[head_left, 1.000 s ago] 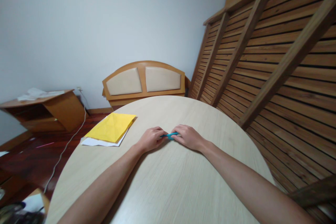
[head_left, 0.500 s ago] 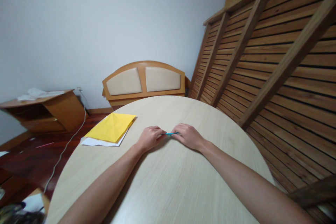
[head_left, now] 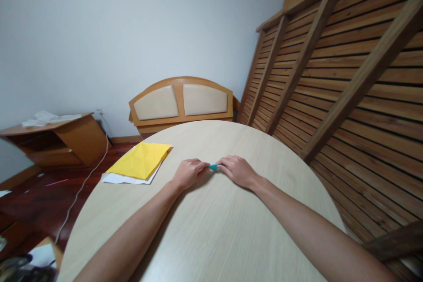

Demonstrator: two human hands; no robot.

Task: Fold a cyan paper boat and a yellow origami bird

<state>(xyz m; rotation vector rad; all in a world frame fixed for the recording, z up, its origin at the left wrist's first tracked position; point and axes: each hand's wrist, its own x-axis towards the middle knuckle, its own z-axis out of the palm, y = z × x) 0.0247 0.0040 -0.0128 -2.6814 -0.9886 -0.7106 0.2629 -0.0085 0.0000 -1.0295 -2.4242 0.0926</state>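
Both my hands rest on a round light wooden table [head_left: 211, 238], fingertips meeting over a small folded piece of blue paper [head_left: 213, 167]. My left hand [head_left: 189, 173] pinches its left end and my right hand [head_left: 237, 170] pinches its right end. Only a short strip of the blue paper shows between the fingers; the rest is hidden under them. A yellow creased paper sheet [head_left: 140, 160] lies on the table to the left of my left hand, on top of white sheets [head_left: 123, 179].
A slatted wooden frame [head_left: 333, 75] leans close along the table's right side. A wooden headboard with padded panels [head_left: 181, 102] stands behind the table against the wall. At the left are a low wooden cabinet [head_left: 56, 139] and a white cable [head_left: 84, 183] on the dark floor.
My hands have closed in on the blue paper, which now shows as a shorter, flatter strip between my fingertips. My arms have barely shifted.
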